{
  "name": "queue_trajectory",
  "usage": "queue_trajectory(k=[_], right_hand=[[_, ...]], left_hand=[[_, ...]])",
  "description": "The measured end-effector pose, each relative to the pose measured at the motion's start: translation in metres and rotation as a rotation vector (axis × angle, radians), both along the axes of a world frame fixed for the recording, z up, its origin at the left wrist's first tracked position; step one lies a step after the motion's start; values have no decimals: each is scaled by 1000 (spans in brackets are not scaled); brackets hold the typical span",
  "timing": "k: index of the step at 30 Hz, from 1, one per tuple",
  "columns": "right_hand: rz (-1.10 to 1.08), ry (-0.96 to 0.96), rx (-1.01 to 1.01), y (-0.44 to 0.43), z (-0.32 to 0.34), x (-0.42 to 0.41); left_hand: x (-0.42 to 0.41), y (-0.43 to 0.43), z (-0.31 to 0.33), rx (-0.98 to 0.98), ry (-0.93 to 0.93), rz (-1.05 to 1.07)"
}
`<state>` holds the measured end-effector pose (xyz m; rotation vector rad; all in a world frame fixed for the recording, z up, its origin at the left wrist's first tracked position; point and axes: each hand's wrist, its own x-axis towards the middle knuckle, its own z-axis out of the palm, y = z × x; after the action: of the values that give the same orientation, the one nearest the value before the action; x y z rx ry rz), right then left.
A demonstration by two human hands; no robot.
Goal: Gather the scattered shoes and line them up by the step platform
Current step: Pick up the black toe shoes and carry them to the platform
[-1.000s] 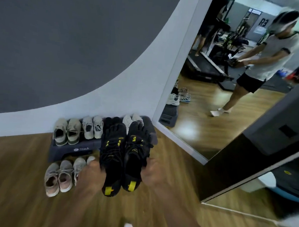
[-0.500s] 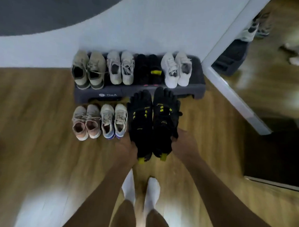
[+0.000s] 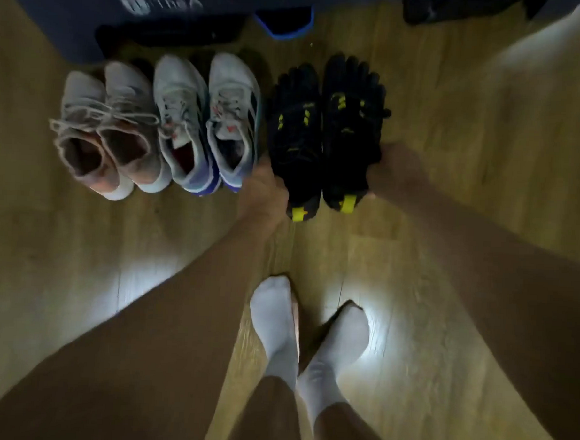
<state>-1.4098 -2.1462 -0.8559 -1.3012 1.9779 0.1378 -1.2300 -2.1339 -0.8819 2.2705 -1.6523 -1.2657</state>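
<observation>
On the wood floor before the platform, a person bends over a row of shoes.

Left hand: it grips the left black shoe on its outer side, near the heel. The fingers curl in against the shoe, which hides their tips.

Right hand: it grips the right black shoe in the same way on its outer side. Here too the fingertips are out of sight behind the shoe.

Both black shoes lie between the hands, side by side and close enough to touch. Their toes point away from the hands toward the platform, and the yellow heel tabs sit nearest the wrists. The view is blurred, so I cannot tell whether the soles rest fully on the floor.

Just outside the left hand stands a pair of grey trainers with blue soles, the nearer one beside the knuckles. Further out on that side is a pink pair with loose laces. All of them point toe-first at the platform.

The platform lies beyond the fingertips, with bare floor between it and the black toes. A blue-rimmed object shows under its edge.

Behind the hands, between the forearms, stand two feet in white socks.
</observation>
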Motion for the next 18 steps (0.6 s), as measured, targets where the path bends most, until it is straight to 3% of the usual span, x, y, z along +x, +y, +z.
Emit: queue_trajectory(k=[7,12,18], right_hand=[[18,125,38,-49,-107,2],[255,261,21,-57,-123,-7],[77,18,42,-42,-87,-11]], left_hand=[[-7,-36,-88,36,-85,19],[-10,-59,-99,86,-34,108],[-18,-60,-70,328,50,153]])
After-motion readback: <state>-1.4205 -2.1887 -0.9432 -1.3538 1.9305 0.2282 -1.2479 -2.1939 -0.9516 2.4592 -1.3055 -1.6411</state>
